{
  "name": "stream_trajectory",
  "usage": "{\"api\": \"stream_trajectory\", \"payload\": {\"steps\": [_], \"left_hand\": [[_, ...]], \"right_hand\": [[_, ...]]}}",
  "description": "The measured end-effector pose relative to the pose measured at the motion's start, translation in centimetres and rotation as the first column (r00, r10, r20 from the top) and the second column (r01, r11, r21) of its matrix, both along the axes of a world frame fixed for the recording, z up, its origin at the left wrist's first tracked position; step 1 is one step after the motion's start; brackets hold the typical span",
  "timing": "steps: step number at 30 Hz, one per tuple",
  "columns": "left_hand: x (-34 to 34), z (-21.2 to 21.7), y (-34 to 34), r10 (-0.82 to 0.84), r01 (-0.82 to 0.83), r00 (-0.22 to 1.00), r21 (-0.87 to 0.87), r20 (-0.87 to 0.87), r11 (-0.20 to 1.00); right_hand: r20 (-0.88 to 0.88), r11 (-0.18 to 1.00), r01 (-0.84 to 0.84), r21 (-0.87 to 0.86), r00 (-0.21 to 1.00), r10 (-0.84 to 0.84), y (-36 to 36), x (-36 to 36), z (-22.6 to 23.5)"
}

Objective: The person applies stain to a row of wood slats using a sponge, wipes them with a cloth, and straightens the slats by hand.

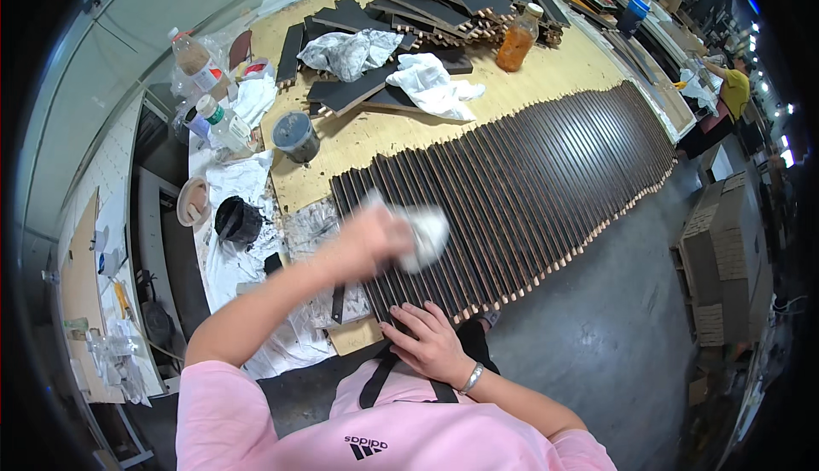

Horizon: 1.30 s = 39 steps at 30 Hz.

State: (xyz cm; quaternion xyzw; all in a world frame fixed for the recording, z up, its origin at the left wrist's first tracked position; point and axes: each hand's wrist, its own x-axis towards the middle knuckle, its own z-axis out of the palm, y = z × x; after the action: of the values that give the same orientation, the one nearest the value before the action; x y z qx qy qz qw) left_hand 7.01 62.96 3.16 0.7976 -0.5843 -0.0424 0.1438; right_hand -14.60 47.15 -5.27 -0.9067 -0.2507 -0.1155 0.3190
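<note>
My left hand (368,236) is closed around a white cloth (425,239), pressed to or just over the near left part of a long row of dark wooden slats (512,189). Motion blurs both hand and cloth. The slats lie side by side, with pale wooden pegs at their near ends. My right hand (424,339) rests with its fingers stretched out over the near ends of the leftmost slats, holding nothing. Left of the row stand a dark-stained plastic tub (295,136) and a black pot (238,219).
Dark boards (409,10) are piled at the back, with crumpled white cloths (437,85) on them. A jar of orange-brown liquid (519,40) stands beside the pile. Plastic bottles (198,63) stand at the left. Cardboard stacks (725,258) and another person (734,91) are to the right.
</note>
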Motion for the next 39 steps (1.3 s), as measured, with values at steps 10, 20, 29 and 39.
{"api": "stream_trajectory", "payload": {"steps": [10, 20, 29, 39], "left_hand": [[0.4, -0.7, -1.9, -0.239, 0.216, 0.964, -0.18, -0.119, 0.96], [-0.2, -2.7, -4.2, -0.235, 0.186, 0.955, -0.253, -0.18, 0.949], [9.7, -6.2, -4.0, 0.335, -0.308, 0.942, -0.435, -0.015, 0.846], [17.8, -10.0, 1.1, 0.529, -0.681, 0.618, -0.059, -0.582, 0.73]], "right_hand": [[0.022, 1.0, -0.006, 0.025, 1.0, 0.005, -0.1, 0.0, -0.3], [-0.017, 0.996, -0.058, 0.061, 0.998, 0.059, -0.4, 0.1, -0.4], [-0.015, 0.996, 0.01, 0.092, 1.0, -0.008, -0.9, -0.2, 1.1], [-0.178, 0.973, 0.188, -0.136, 0.961, -0.211, -4.2, 0.2, 1.3]]}}
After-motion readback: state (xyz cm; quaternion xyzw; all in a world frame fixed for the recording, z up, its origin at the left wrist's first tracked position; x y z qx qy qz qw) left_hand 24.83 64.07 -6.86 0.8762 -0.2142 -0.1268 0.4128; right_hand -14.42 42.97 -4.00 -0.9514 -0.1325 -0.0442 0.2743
